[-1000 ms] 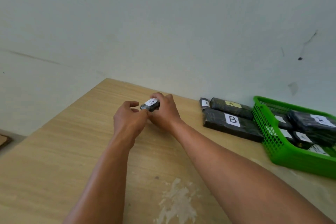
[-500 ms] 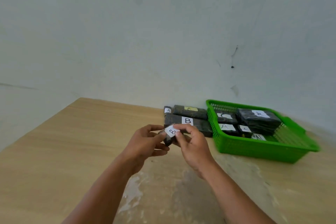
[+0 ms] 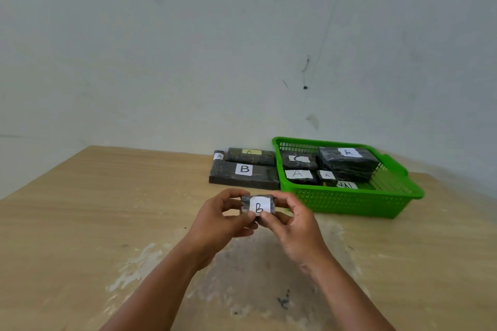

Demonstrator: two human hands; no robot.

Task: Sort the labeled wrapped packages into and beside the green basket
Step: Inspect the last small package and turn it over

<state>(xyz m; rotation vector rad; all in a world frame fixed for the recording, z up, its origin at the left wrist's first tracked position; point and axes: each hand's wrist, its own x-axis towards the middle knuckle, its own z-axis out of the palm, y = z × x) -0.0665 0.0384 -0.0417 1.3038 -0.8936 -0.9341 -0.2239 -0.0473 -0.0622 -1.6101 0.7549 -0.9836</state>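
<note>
A small black wrapped package (image 3: 257,205) with a white label "B" is held above the table, label facing me. My left hand (image 3: 220,226) pinches its left end and my right hand (image 3: 297,228) pinches its right end. Behind them stands the green basket (image 3: 349,200), holding several black wrapped packages with white labels, some reading "A". To the left of the basket lie a long package labeled "B" (image 3: 243,176), a long one with a yellow label (image 3: 250,156) behind it, and a tiny one labeled "A" (image 3: 219,156).
The wooden table (image 3: 80,209) has pale worn patches near its front middle. A plain grey-white wall stands close behind the basket and packages. The table's left edge runs diagonally at far left.
My view has swung to the right, bringing the whole basket into sight. Both hands turned the small package so its "B" label now faces me squarely, a little nearer the basket.
</note>
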